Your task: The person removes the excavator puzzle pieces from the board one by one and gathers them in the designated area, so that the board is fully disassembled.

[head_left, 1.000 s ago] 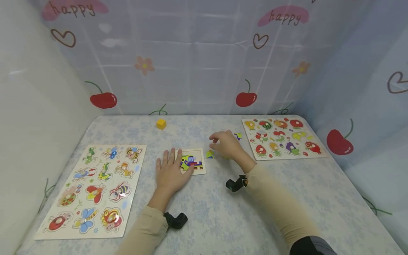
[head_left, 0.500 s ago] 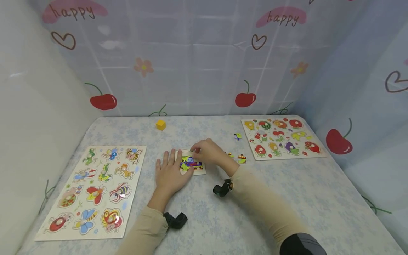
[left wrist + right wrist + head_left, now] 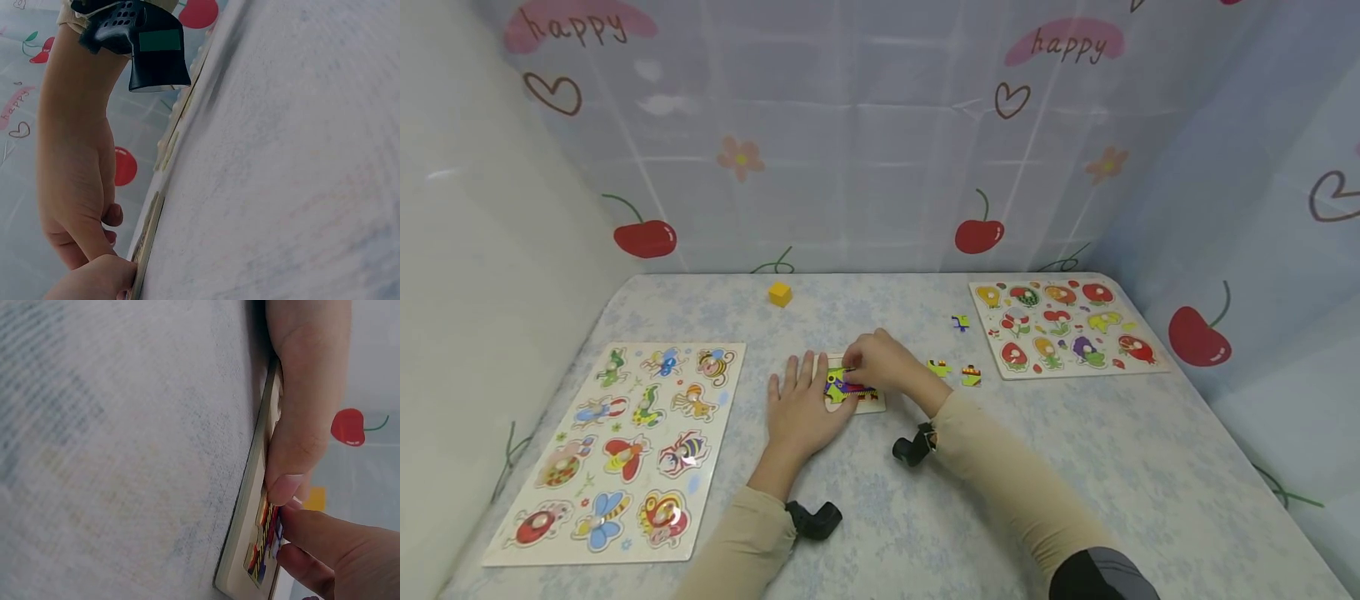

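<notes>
Three loose pieces (image 3: 971,376) lie to the right of a little puzzle (image 3: 239,556).
The puzzle sits in the middle of the table (image 3: 865,517). The left hand (image 3: 806,412) lies flat with straight fingers, its thumb on the puzzle; the right hand (image 3: 881,361) bends its fingertips down onto it, but I can't tell if they pinch a piece. To fit a piece well, keep the puzzle still, match up the edges, then push gently, I'd say. The wall cloth (image 3: 865,167) says "happy" twice; I can read no brand.
</notes>
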`<control>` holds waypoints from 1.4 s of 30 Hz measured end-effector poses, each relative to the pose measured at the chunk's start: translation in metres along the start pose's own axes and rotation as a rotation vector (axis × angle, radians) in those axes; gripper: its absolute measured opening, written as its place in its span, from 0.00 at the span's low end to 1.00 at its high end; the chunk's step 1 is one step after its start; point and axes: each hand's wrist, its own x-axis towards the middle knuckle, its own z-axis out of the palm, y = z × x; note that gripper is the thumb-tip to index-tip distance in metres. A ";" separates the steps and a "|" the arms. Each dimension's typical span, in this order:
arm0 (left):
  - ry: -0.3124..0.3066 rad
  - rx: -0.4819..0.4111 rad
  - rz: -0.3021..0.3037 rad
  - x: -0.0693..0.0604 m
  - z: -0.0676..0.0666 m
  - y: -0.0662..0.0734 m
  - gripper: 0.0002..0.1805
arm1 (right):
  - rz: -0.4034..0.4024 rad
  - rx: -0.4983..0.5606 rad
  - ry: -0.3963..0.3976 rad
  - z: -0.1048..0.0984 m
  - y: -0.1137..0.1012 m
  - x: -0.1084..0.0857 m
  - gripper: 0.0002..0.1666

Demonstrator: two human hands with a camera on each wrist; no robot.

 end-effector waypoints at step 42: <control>0.003 -0.004 -0.009 -0.001 0.000 0.001 0.52 | 0.388 0.286 0.151 -0.058 0.120 -0.008 0.09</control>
